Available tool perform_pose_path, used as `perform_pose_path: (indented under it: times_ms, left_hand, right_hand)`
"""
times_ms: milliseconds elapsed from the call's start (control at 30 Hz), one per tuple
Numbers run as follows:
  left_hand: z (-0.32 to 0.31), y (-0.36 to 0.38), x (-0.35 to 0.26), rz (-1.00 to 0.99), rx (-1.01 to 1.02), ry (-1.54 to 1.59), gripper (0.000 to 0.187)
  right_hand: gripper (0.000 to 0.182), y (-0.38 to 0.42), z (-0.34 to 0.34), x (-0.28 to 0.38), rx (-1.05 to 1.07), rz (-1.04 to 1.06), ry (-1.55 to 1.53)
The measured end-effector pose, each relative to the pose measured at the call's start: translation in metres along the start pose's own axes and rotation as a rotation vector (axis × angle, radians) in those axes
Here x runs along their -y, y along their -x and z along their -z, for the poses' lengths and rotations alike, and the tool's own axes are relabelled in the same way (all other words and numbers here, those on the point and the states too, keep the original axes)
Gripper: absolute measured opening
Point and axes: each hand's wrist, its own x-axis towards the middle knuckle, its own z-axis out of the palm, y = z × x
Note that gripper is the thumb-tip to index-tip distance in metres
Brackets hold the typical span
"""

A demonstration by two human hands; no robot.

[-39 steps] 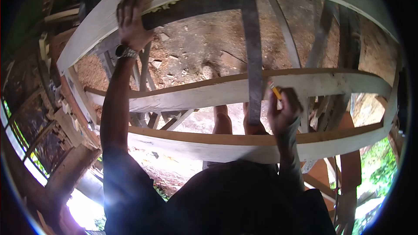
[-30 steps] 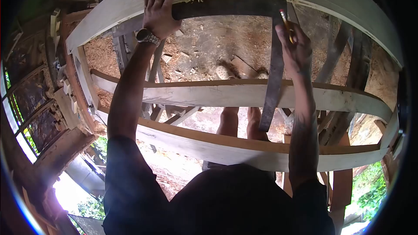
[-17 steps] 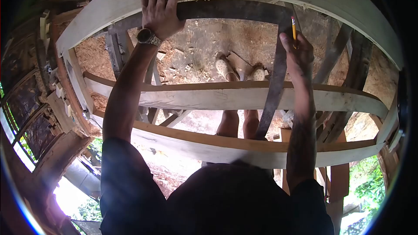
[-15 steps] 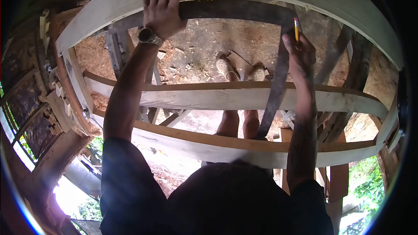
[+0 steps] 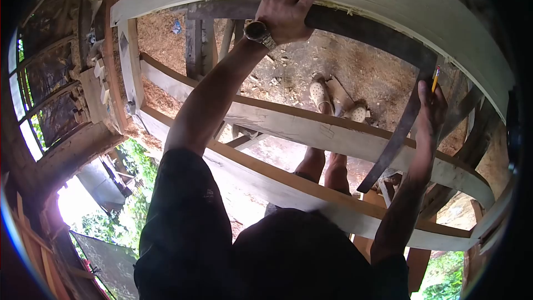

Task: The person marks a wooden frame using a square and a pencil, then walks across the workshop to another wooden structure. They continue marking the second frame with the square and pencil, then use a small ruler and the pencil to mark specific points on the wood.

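Observation:
A dark L-shaped framing square (image 5: 363, 32) has one leg along the lower edge of a pale curved wooden beam (image 5: 388, 0). Its other leg slants down across the middle plank. My left hand (image 5: 288, 11), a watch on its wrist, lies over the beam and the square with fingers spread on the wood and the thumb on the square's side. Near the square's corner, my right hand (image 5: 433, 103) is closed around a yellow pencil (image 5: 435, 80), its pink eraser end upward. The hidden parts of the right fingers may also touch the square.
Two more curved planks, a middle one (image 5: 311, 125) and a nearer one (image 5: 294, 180), cross in front of my body. My feet, in pale clogs (image 5: 320, 95), stand on ground strewn with wood chips. Timber posts (image 5: 194, 47) rise at the left.
The view has turned and shifted, so the beams, square and both hands appear farther right and more slanted. Both hands keep about the same places on the square, and the pencil stays in my right hand.

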Motion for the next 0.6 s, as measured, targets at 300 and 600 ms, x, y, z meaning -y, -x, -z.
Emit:
perform_pose_path:
  times_ms: [300, 600]
  left_hand:
    - [-0.007, 0.004, 0.008, 0.001, -0.006, -0.046, 0.084]
    - [-0.025, 0.01, 0.006, 0.036, -0.063, -0.181, 0.091]
  right_hand:
    - [0.054, -0.013, 0.004, -0.014, 0.001, -0.022, 0.082]
    - [0.047, 0.001, -0.009, 0.009, -0.103, 0.166, -0.103]
